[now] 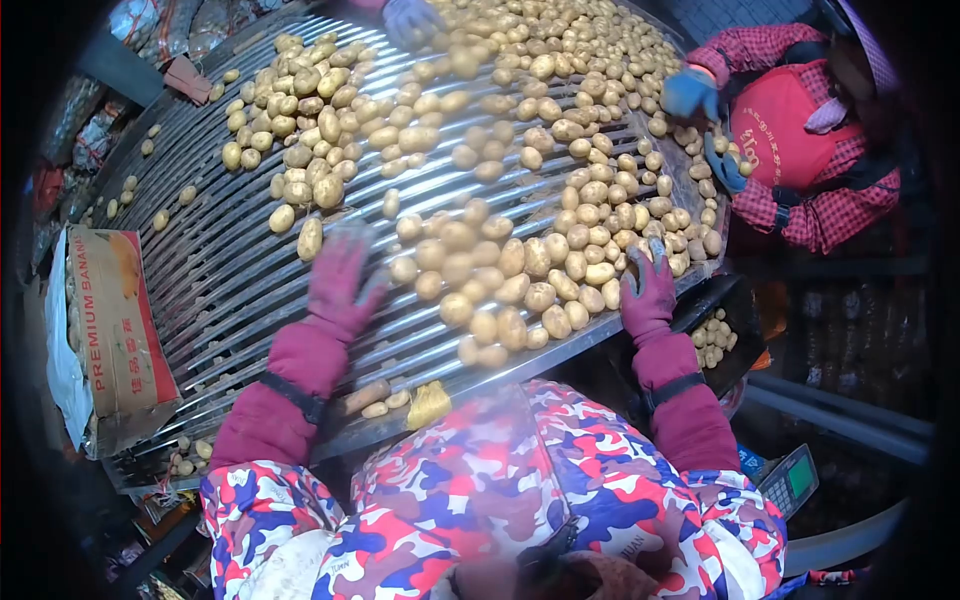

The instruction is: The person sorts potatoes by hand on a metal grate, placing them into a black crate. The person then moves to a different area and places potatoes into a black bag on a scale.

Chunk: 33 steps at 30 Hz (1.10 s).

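Many potatoes point(540, 296) lie on a sloping rack of metal bars point(240, 290). My left hand point(342, 277), in a maroon glove, is over the bars just below a potato point(310, 240); its thumb stands apart from the fingers, whose tips are blurred. I see nothing held in it. My right hand point(649, 292), gloved alike, rests at the near right edge of the potato pile with its fingers spread, touching or very close to the potatoes there. A separate heap of potatoes point(305, 110) sits beyond my left hand.
A person in a red apron point(785, 125) stands at the right with blue gloves, potatoes by one hand. Another gloved hand point(412, 22) reaches in at the top. A banana carton point(110, 320) stands at left. A container of potatoes point(714, 338) and a device with a screen point(792, 480) are right.
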Each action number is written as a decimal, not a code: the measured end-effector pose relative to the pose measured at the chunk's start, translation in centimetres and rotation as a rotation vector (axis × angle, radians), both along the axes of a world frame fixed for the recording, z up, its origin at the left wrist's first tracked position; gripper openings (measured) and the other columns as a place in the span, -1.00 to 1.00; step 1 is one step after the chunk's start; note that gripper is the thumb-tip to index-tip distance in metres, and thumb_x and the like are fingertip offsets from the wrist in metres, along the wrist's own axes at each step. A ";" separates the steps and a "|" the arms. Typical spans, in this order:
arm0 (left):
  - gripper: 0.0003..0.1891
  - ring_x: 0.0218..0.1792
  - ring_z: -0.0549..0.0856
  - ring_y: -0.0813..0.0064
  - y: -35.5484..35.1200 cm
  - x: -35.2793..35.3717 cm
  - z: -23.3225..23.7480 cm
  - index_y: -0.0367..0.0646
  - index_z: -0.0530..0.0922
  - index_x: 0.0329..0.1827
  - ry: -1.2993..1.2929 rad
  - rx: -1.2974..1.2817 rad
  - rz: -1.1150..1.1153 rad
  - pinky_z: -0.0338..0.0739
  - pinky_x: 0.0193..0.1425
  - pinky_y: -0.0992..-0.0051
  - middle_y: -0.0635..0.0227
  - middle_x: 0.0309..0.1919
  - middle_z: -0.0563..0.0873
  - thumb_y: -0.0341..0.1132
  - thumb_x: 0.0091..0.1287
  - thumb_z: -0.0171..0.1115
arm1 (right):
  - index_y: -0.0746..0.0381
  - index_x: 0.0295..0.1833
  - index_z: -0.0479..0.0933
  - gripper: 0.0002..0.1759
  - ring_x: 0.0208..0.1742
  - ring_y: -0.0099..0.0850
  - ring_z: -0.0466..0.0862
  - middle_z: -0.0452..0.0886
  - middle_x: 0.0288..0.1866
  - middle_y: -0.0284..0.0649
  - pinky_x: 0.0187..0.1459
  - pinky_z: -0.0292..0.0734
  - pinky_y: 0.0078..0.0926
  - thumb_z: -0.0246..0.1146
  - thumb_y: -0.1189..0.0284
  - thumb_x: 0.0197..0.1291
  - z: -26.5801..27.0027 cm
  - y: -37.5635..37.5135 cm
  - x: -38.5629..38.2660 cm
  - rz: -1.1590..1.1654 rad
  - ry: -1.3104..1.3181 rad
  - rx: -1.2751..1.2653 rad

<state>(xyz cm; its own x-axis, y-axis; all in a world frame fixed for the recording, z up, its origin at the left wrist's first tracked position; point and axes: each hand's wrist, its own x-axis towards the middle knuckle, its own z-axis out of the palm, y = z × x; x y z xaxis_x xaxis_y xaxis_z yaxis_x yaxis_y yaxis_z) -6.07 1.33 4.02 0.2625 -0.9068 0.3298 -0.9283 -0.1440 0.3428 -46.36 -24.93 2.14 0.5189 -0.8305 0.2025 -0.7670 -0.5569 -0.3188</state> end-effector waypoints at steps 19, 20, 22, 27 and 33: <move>-0.42 0.45 0.40 -0.10 2.9 2.6 -3.6 -0.11 0.51 0.41 -0.131 0.197 0.030 0.20 0.58 -0.02 0.04 0.41 0.50 -0.17 0.32 0.30 | 0.08 0.28 0.56 -0.50 0.39 0.08 0.46 0.43 0.44 0.03 0.38 0.39 -0.07 0.33 0.45 0.18 -0.5 0.5 0.3 -0.034 0.004 -0.074; -0.42 0.45 0.40 -0.10 2.9 2.6 -3.6 -0.11 0.51 0.40 -0.138 0.203 0.030 0.20 0.58 -0.02 0.04 0.41 0.50 -0.18 0.31 0.31 | 0.08 0.28 0.56 -0.51 0.38 0.09 0.46 0.43 0.43 0.03 0.38 0.39 -0.07 0.33 0.44 0.18 -0.7 0.5 0.3 -0.024 0.027 -0.107; -0.42 0.45 0.41 -0.10 2.9 2.6 -3.7 -0.11 0.51 0.40 -0.153 0.211 0.033 0.21 0.57 -0.02 0.04 0.42 0.50 -0.18 0.30 0.32 | 0.08 0.27 0.57 -0.51 0.38 0.09 0.46 0.44 0.41 0.03 0.37 0.39 -0.06 0.34 0.42 0.19 -0.4 0.6 0.7 -0.004 0.072 -0.175; -0.41 0.45 0.40 -0.09 3.1 3.0 -4.1 -0.12 0.51 0.40 -0.151 0.213 0.031 0.19 0.58 -0.02 0.05 0.42 0.49 -0.17 0.30 0.32 | 0.18 0.25 0.55 -0.54 0.27 0.02 0.53 0.55 0.24 -0.04 0.24 0.48 -0.07 0.33 0.39 0.21 2.9 6.1 5.9 0.315 -0.062 -0.135; -0.40 0.47 0.38 -0.07 3.1 3.0 -4.1 -0.10 0.50 0.42 -0.120 0.232 0.036 0.17 0.60 -0.01 0.07 0.43 0.49 -0.15 0.31 0.32 | 0.11 0.18 0.54 -0.58 -0.02 -0.04 0.65 0.60 -0.04 -0.09 -0.01 0.58 -0.06 0.31 0.41 0.18 3.6 13.5 15.6 0.808 0.066 0.205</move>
